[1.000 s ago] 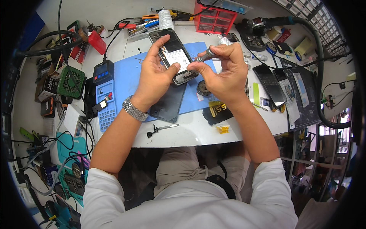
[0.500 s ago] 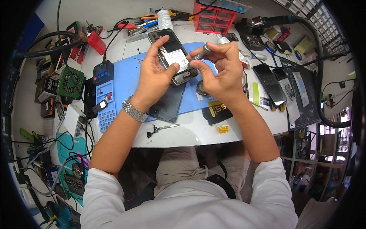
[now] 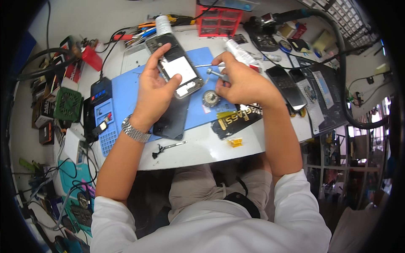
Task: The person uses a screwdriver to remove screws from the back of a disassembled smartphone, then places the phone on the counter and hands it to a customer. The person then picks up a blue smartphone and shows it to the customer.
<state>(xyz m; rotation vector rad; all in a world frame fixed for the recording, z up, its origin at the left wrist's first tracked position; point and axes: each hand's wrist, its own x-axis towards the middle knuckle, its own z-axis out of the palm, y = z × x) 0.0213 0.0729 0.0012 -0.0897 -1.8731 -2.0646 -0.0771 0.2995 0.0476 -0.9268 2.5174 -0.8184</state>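
My left hand [image 3: 158, 86] is closed round the edges of an opened smartphone [image 3: 177, 67], thumb and fingers on opposite sides. Its back is off, baring a battery with a white label. Just right of the phone, my right hand [image 3: 244, 82] is closed on a small grey screwdriver [image 3: 217, 74], whose round cap points toward the phone. A thin metal rod [image 3: 204, 65] lies by my right index finger; whether the hand touches it I cannot tell. Below the phone, a dark phone back panel [image 3: 171, 120] rests on the blue mat [image 3: 126, 95]. Near my right fingers sits a round metal piece [image 3: 211, 98].
A red drawer cabinet [image 3: 218, 22] stands at the back, with pens and a white bottle [image 3: 163, 25] to its left. Two dark phones [image 3: 287, 87] lie at right, below a thick black hose [image 3: 341, 50]. A black packet [image 3: 236, 121] and yellow film [image 3: 235, 143] are near the front edge.
My right hand has turned over and drawn the screwdriver away from the phone's lower end. The left hand still holds the phone. The whole view has shifted slightly.
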